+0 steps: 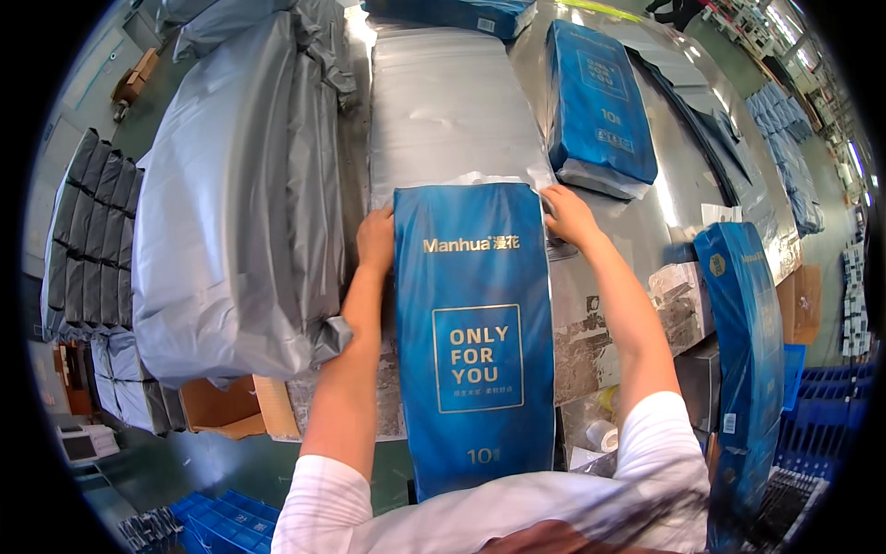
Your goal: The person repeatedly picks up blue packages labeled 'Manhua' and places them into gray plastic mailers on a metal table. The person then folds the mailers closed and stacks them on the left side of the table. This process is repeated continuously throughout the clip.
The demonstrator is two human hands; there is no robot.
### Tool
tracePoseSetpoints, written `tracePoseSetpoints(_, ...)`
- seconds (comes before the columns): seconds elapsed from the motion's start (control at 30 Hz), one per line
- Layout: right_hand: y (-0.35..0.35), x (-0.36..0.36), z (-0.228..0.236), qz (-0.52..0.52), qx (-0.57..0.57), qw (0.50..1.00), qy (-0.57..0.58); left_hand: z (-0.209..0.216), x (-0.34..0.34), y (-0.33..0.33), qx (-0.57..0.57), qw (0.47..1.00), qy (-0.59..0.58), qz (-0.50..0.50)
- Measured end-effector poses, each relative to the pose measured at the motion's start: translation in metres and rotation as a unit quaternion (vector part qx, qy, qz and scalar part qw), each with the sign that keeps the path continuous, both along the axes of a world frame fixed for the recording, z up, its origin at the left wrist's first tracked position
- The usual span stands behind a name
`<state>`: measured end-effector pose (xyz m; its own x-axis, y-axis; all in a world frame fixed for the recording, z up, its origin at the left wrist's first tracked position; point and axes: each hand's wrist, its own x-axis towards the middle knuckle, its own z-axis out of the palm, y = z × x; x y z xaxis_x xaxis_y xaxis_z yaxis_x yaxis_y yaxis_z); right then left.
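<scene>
A long blue plastic-wrapped pack with gold lettering and a square frame hangs in front of me, its top end at the table's near side. My left hand is closed at its upper left edge. At the upper right corner my right hand is closed too, fingers partly hidden by the pack's edge. Right beyond the pack lies a silver-grey plastic bag, flat and filled out, with its near end against the pack's top. I cannot tell whether my fingers also grip that bag.
Large grey plastic-wrapped bundles cover the table's left side. Another blue pack lies at the far right of the metal table. More blue packs stand upright on the right. Blue crates sit on the floor at lower left.
</scene>
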<state>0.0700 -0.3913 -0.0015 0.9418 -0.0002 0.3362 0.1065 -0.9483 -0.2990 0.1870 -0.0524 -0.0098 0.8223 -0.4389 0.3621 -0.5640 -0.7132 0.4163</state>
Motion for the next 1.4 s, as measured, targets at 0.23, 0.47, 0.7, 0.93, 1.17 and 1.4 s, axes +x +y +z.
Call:
tracePoseSetpoints(0.23,0.006,0.059,-0.030,-0.042,-0.199,0.976,0.080,-0.004,0.023,0.001,0.106,0.994,0.020,-0.009)
tracePoseSetpoints(0.47,0.035,0.017,0.040,-0.060,0.060,0.989,-0.123,0.030,-0.003,-0.006,-0.247,0.966,-0.062,0.050)
tracePoseSetpoints(0.7,0.039,-0.008,0.018,-0.096,0.189,0.975,-0.072,0.007,-0.008,0.007,-0.156,0.986,-0.046,0.023)
tracePoseSetpoints(0.93,0.046,0.017,0.026,-0.190,0.060,0.979,-0.035,0.043,0.009,-0.011,-0.157,0.981,-0.070,0.089)
tracePoseSetpoints(1.17,0.025,0.046,0.038,-0.111,-0.030,0.993,-0.025,0.037,0.018,-0.015,-0.157,0.984,-0.015,0.078)
tracePoseSetpoints(1.4,0.052,-0.013,-0.012,-0.159,0.074,0.984,0.020,-0.019,-0.019,0.006,-0.095,0.975,0.125,0.161)
